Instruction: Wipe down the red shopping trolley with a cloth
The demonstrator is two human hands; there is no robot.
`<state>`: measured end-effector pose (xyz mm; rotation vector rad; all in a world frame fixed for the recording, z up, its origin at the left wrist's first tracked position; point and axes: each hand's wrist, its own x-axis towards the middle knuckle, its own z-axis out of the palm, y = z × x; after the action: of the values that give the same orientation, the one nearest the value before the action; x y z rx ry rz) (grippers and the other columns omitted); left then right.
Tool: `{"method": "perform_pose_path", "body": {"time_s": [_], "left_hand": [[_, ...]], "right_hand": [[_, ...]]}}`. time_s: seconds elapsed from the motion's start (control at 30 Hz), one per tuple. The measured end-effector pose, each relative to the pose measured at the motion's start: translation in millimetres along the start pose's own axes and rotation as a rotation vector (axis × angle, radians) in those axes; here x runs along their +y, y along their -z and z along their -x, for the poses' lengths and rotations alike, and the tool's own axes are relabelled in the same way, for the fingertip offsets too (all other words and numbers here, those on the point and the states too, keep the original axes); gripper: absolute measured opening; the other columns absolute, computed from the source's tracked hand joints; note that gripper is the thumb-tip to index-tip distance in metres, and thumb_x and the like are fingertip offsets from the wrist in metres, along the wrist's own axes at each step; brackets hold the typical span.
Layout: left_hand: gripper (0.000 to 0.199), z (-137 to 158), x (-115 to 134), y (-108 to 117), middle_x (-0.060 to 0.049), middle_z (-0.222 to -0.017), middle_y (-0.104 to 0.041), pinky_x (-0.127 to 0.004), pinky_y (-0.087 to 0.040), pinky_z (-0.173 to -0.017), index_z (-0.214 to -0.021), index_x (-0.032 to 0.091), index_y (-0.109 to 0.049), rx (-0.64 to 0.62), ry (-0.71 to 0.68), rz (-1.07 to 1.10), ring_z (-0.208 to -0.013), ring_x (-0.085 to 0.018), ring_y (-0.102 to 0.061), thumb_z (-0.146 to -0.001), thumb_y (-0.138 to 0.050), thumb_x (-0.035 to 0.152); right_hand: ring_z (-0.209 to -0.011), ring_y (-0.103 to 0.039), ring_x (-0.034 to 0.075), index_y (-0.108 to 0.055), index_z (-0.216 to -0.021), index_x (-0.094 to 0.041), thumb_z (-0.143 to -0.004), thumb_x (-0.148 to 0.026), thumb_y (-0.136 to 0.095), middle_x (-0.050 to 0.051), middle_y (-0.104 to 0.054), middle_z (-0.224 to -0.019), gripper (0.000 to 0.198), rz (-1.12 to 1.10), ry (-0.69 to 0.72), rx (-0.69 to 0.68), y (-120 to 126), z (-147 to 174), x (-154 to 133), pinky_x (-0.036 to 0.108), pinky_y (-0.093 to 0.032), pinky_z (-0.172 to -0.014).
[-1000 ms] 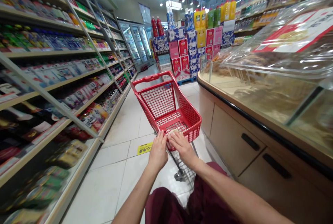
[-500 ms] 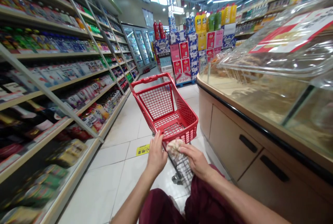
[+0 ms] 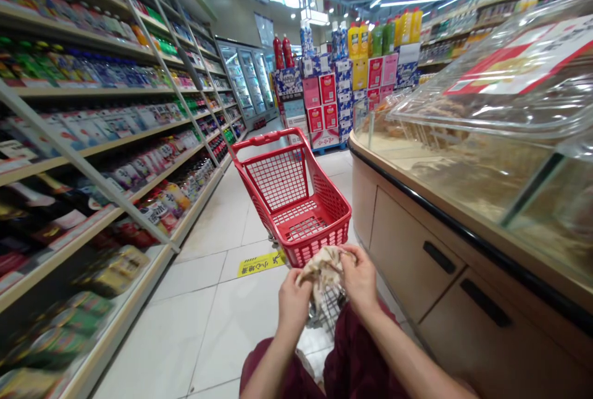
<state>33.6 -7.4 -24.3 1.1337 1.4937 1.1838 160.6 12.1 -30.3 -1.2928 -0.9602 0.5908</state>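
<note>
Cloth (image 3: 323, 268), one: beige with darker patches, crumpled; held in the air between both hands, near the closer end of the cart (image 3: 328, 204). Left hand (image 3: 294, 303): fingers grasping the cloth's left edge. Right hand (image 3: 361, 280): fingers grasping its right edge. Cart: red plastic, lattice walls, standing on floor tiles (image 3: 194, 300). Sticker (image 3: 260, 264): yellow, on the tiles, left of the cart. Shelves (image 3: 102, 152): at far left, stocked with bottles and packs.
</note>
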Motion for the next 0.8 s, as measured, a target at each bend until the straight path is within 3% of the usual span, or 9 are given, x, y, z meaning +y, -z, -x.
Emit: {"method": "perform_pose_path", "body": {"time_s": [0.07, 0.1, 0.2, 0.27, 0.4, 0.6, 0.8], "left_hand": [[0.014, 13.4, 1.6, -11.9, 0.003, -0.062, -0.059, -0.023, -0.042, -0.058, -0.067, 0.017, -0.057, -0.119, 0.06, 0.205, -0.06, -0.012, -0.054, -0.053, -0.056, 0.019], [0.017, 19.0, 3.9, -15.8, 0.001, -0.068, -0.061, -0.023, -0.043, -0.062, -0.069, 0.017, -0.058, -0.172, 0.115, 0.355, -0.066, -0.013, -0.056, -0.053, -0.057, 0.021], [0.023, 25.8, 13.1, -15.9, -0.002, -0.078, -0.063, -0.026, -0.044, -0.073, -0.074, 0.017, -0.059, -0.208, 0.267, 0.717, -0.079, -0.015, -0.058, -0.057, -0.059, 0.032], [0.026, 23.2, 16.2, -10.4, -0.003, -0.08, -0.064, -0.026, -0.044, -0.076, -0.077, 0.016, -0.059, -0.189, 0.288, 0.745, -0.082, -0.016, -0.059, -0.056, -0.063, 0.032], [0.032, 16.0, 10.5, -7.3, -0.002, -0.077, -0.064, -0.026, -0.044, -0.07, -0.082, 0.016, -0.058, -0.135, 0.252, 0.64, -0.077, -0.016, -0.06, -0.054, -0.067, 0.029], [0.031, 12.0, 4.4, -19.2, -0.001, -0.072, -0.063, -0.025, -0.042, -0.062, -0.083, 0.015, -0.058, -0.209, 0.232, 0.546, -0.065, -0.014, -0.057, -0.056, -0.065, 0.027], [0.03, 8.4, 5.8, -13.2, -0.003, -0.075, -0.063, -0.028, -0.042, -0.07, -0.081, 0.014, -0.058, -0.304, 0.212, 0.504, -0.074, -0.017, -0.058, -0.054, -0.066, 0.025]], "right_hand": [[-0.08, -0.058, 0.017, -0.054, -0.078, -0.017, -0.074, -0.021, -0.045, 0.007, -0.062, -0.084, 0.011, -0.001, 0.146, -0.007, -6.8, 10.5, -5.0, 0.03, -0.048, -0.074], [-0.087, -0.057, 0.017, -0.055, -0.079, -0.018, -0.074, -0.018, -0.044, 0.007, -0.062, -0.09, 0.012, 0.012, 0.257, -0.079, -8.4, 16.1, -7.9, 0.032, -0.047, -0.079], [-0.106, -0.05, 0.019, -0.056, -0.093, -0.019, -0.075, -0.012, -0.042, 0.008, -0.06, -0.104, 0.023, 0.132, 0.596, -0.438, -3.7, 30.8, -12.4, 0.041, -0.036, -0.095], [-0.114, -0.044, 0.021, -0.052, -0.104, -0.019, -0.075, -0.01, -0.044, 0.008, -0.057, -0.111, 0.032, 0.227, 0.73, -0.611, 4.8, 36.9, -10.1, 0.046, -0.028, -0.1], [-0.118, -0.04, 0.022, -0.045, -0.114, -0.018, -0.071, -0.013, -0.048, 0.012, -0.047, -0.124, 0.044, 0.274, 0.642, -0.6, 16.1, 37.3, -1.0, 0.04, -0.036, -0.096], [-0.122, -0.034, 0.023, -0.038, -0.126, -0.015, -0.06, -0.006, -0.048, 0.013, -0.041, -0.13, 0.067, 0.449, 0.612, -0.644, 6.6, 33.6, 16.0, 0.043, -0.036, -0.097], [-0.121, -0.037, 0.018, -0.037, -0.128, -0.02, -0.067, -0.003, -0.039, 0.009, -0.043, -0.13, 0.063, 0.398, 0.543, -0.596, 6.1, 35.8, 32.7, 0.038, -0.038, -0.097]]}}
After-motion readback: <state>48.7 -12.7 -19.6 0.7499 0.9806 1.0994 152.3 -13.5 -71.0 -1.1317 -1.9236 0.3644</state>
